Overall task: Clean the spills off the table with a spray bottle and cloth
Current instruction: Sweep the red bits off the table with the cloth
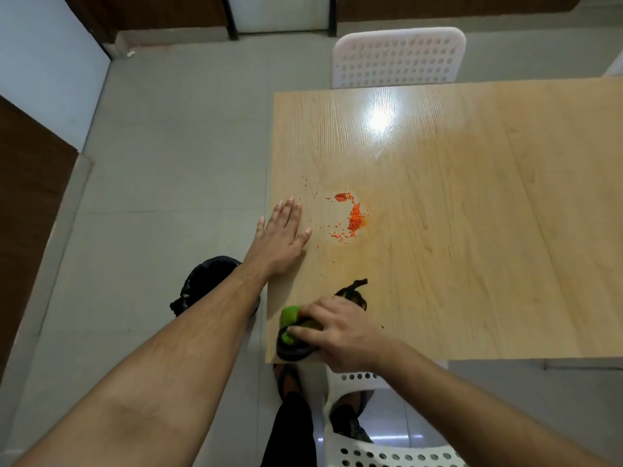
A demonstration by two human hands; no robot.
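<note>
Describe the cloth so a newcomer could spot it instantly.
Start at the wooden table and go to its near left corner. There the right hand grips the cloth, bright green against a dark item beneath it, unlike the orange spill farther in.

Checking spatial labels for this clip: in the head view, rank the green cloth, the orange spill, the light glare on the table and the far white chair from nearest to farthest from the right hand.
From the right hand:
1. Green cloth, gripped under its fingers at the table's near left corner.
2. Orange spill, mid-table, beyond the hand.
3. Light glare, toward the far edge.
4. White chair, behind the table's far edge.
</note>
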